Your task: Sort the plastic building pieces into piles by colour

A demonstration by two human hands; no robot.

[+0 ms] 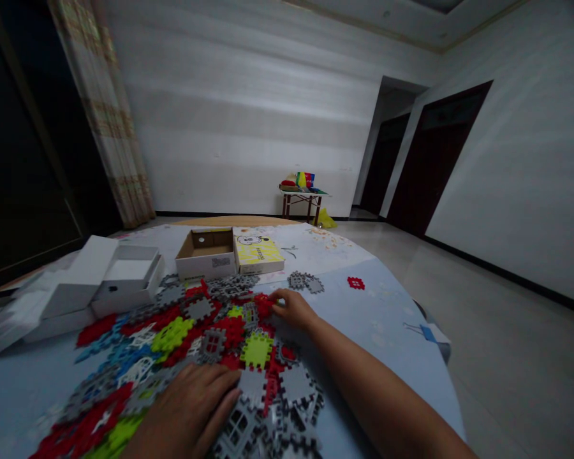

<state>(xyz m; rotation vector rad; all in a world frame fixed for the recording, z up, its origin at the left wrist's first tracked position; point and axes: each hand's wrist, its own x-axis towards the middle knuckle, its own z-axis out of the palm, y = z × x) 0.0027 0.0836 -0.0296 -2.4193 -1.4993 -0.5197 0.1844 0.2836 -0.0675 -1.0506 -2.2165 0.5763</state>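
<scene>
"What's nearest?"

"The left hand (191, 408), left of and nearer than the lime square (257, 350). Its fingers are together, gently bent over the pile (215, 344); I can't tell whether they hold anything."

"How many pieces?"

"Too many overlap to count. One gray tile (252, 386) is just nearer than the lime square, close to the left fingertips."

"Which way does the lime square point?"

"It lies face up, toothed all round, about equal-sided, so no long axis stands out."

"And the right hand (294, 309)?"

"Beyond the lime square and to its right. Thumb and forefinger meet at a red piece (264, 305); whether they pinch it, I can't tell, and its long axis is covered."

"Any room?"

"Right of the lime square, past the forearm, pale cloth (377, 319) runs open to the table's curved edge, with one blue clip (428, 333) there."

"Farther off?"

"Beyond the lime square, rightward: two gray pieces (306, 282) touching, then one lone red piece (356, 283). Beyond and left: white cartons (119, 299), uncountable, and one open box (205, 262). One yellow lid (259, 253) sits straight beyond, then one small table (301, 192) by the wall."
</scene>
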